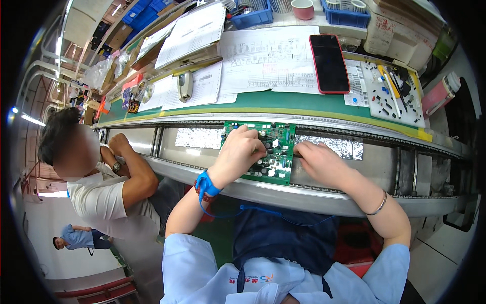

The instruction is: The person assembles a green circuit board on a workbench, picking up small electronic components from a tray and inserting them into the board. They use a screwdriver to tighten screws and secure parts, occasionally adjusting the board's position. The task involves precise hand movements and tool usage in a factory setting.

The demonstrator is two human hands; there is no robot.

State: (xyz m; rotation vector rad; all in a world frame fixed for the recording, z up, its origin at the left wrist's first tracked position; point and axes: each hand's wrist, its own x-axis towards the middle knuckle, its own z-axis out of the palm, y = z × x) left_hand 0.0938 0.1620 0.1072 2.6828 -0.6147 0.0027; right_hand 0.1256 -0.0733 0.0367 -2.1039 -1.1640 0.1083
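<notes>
A green circuit board crowded with small parts lies across the rails of a conveyor track in front of me. My left hand is over the board's left half, fingers curled down in a pinch; whatever is between the fingertips is hidden. A blue wrist strap with a thin cord is on that wrist. At the board's right edge, my right hand has its fingers bent and closed against the rim. A metal bangle circles my right forearm.
Metal rails run left to right, with silver foil sheets between them. Beyond lie a phone, paper drawings, a stapler and a white tray of small parts and tools. At the left sits another person, arms bent.
</notes>
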